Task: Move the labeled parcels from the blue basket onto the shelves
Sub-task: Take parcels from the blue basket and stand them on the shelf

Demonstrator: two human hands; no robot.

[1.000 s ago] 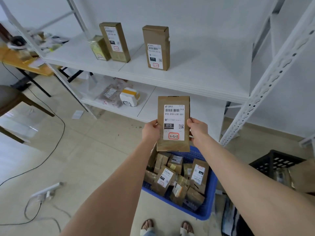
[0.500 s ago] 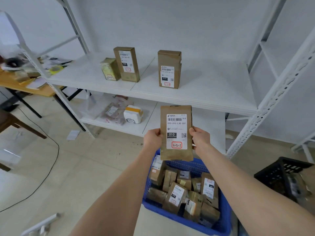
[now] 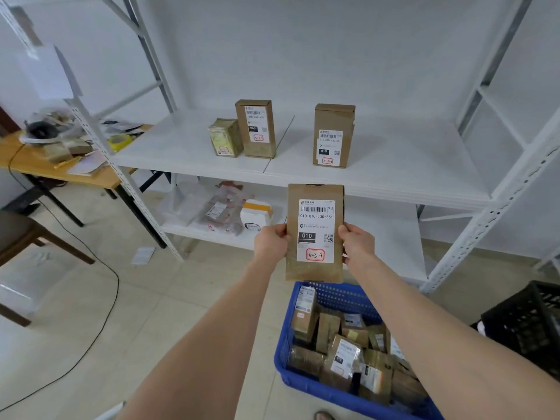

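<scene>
Right now my left hand (image 3: 270,242) and right hand (image 3: 359,242) are level, fingers (image 3: 282,234) clamped on the parcel's (image 3: 315,233) two long edges. It stands upright, label toward me, above the blue basket (image 3: 281,353). The shelf (image 3: 400,165) lies ahead and higher. Its front edge must be cleared, and the bare stretch beside the standing box (image 3: 332,136) looks free.

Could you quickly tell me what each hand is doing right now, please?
Left hand: grips the left edge of the upright labeled parcel.
Right hand: grips the right edge of the same parcel, held above the blue basket.
</scene>
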